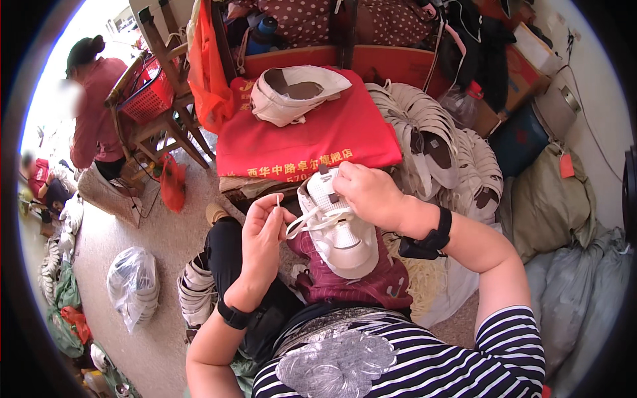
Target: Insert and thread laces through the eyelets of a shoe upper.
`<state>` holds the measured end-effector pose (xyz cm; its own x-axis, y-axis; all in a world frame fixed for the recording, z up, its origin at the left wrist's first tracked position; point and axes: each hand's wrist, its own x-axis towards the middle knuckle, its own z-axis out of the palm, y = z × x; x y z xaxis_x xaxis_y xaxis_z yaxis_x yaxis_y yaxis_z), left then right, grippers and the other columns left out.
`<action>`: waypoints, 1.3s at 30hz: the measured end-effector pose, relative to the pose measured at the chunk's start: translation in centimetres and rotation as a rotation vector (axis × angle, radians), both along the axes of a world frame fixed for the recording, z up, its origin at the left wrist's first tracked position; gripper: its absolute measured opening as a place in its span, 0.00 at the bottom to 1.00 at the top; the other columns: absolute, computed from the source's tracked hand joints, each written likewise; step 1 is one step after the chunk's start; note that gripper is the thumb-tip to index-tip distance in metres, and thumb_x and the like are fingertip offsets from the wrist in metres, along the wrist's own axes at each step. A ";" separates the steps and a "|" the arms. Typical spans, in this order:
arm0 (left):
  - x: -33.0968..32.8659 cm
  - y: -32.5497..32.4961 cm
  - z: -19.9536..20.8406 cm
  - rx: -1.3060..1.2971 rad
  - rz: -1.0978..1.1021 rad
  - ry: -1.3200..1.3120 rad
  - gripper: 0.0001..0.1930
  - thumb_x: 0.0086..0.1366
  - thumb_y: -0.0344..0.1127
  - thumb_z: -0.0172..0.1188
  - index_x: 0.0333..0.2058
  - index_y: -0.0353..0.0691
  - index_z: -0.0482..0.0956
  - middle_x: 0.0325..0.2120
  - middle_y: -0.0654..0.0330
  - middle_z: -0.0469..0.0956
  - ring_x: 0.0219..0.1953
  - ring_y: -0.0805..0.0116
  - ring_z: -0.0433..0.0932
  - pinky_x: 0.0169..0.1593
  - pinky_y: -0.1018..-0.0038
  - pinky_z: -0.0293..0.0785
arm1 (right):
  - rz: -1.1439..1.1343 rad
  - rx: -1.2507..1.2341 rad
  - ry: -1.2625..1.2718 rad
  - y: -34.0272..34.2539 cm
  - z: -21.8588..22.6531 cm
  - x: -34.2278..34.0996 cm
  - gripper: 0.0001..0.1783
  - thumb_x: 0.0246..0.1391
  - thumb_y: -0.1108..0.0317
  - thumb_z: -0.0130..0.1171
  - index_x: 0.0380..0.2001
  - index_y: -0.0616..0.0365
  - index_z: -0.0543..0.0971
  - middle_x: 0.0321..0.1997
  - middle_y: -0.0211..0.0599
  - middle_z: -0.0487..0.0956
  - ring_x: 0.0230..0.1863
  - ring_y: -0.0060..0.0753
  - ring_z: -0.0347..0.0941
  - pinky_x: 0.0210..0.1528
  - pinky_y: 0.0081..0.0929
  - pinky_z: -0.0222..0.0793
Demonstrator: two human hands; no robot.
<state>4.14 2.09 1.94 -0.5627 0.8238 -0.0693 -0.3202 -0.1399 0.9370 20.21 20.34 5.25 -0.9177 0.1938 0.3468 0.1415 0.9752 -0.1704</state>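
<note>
In the head view, the left hand [261, 239] pinches a white lace [304, 223] between thumb and forefinger. The right hand [371, 196] curls its fingers against the white shoe [353, 260]; whether they pinch it, I cannot tell. The shoe rests over maroon cloth [352, 290], nearer than the red-covered table [305, 149].

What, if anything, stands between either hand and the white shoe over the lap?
Nothing visible does. The right hand already grips the white shoe near its upper end; the left hand, pinching a white lace, is just beside it, unblocked.
</note>
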 end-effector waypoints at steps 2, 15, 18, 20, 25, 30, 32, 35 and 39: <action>-0.2 -0.7 -0.5 -0.009 0.012 -0.019 0.11 0.74 0.30 0.50 0.52 0.38 0.71 0.30 0.65 0.77 0.22 0.86 0.61 0.27 0.87 0.56 | 0.006 -0.175 -0.028 -0.3 -0.2 -0.2 0.03 0.50 0.74 0.56 0.30 0.58 0.74 0.35 0.41 0.72 0.38 0.47 0.75 0.39 0.39 0.74; 1.7 -1.4 -1.9 -0.033 -0.041 -0.124 0.09 0.73 0.29 0.50 0.49 0.36 0.71 0.29 0.62 0.78 0.24 0.84 0.64 0.29 0.85 0.62 | -0.019 -0.121 0.004 -1.3 -0.7 -2.3 0.13 0.50 0.72 0.56 0.40 0.61 0.71 0.37 0.44 0.76 0.38 0.50 0.79 0.37 0.42 0.77; 2.1 -1.3 -2.1 -0.013 -0.032 -0.114 0.09 0.73 0.30 0.52 0.48 0.36 0.73 0.29 0.63 0.78 0.23 0.84 0.64 0.28 0.86 0.59 | 0.092 -0.001 -0.109 -1.2 -0.8 -3.4 0.14 0.49 0.72 0.56 0.40 0.61 0.71 0.38 0.44 0.76 0.37 0.49 0.79 0.36 0.41 0.78; 2.0 -1.3 -2.2 -0.008 -0.034 -0.112 0.09 0.73 0.30 0.52 0.48 0.36 0.73 0.29 0.62 0.78 0.23 0.84 0.64 0.28 0.86 0.59 | 0.113 0.066 -0.177 -1.4 -0.4 -4.0 0.14 0.49 0.72 0.56 0.40 0.62 0.71 0.37 0.45 0.76 0.36 0.49 0.79 0.35 0.41 0.78; 2.0 -1.6 -2.0 -0.030 -0.055 -0.098 0.08 0.73 0.29 0.50 0.48 0.35 0.71 0.29 0.62 0.78 0.24 0.84 0.65 0.30 0.85 0.63 | 0.131 -0.046 -0.232 -0.2 0.3 -4.3 0.13 0.48 0.73 0.57 0.38 0.62 0.71 0.36 0.47 0.78 0.37 0.52 0.79 0.38 0.44 0.77; 2.1 -2.1 -2.3 -0.038 -0.048 -0.122 0.07 0.73 0.29 0.50 0.47 0.35 0.71 0.29 0.62 0.78 0.24 0.84 0.64 0.29 0.85 0.62 | -0.053 -0.190 -0.239 1.2 1.9 -3.0 0.11 0.48 0.73 0.56 0.38 0.61 0.72 0.36 0.48 0.79 0.39 0.53 0.78 0.42 0.47 0.73; 2.1 -2.0 -2.7 -0.034 -0.049 -0.124 0.07 0.73 0.29 0.50 0.47 0.35 0.71 0.30 0.62 0.78 0.24 0.84 0.64 0.29 0.85 0.62 | -0.088 -0.400 -0.281 1.6 0.9 -2.3 0.11 0.51 0.72 0.55 0.40 0.58 0.73 0.35 0.45 0.79 0.39 0.50 0.78 0.40 0.44 0.73; 2.4 -1.7 -3.0 -0.019 -0.056 -0.135 0.08 0.73 0.29 0.50 0.47 0.35 0.71 0.30 0.62 0.78 0.24 0.84 0.64 0.29 0.85 0.62 | -0.167 -0.336 -0.191 -0.3 -0.9 -2.1 0.12 0.51 0.72 0.55 0.41 0.58 0.72 0.33 0.43 0.79 0.39 0.48 0.79 0.41 0.40 0.74; 2.7 -2.0 -3.2 -0.035 -0.054 -0.131 0.08 0.73 0.30 0.51 0.47 0.35 0.71 0.30 0.63 0.78 0.24 0.85 0.65 0.30 0.86 0.63 | -0.207 -0.438 -0.181 -1.1 0.7 -2.7 0.11 0.51 0.74 0.55 0.39 0.59 0.73 0.34 0.46 0.80 0.40 0.53 0.79 0.43 0.47 0.74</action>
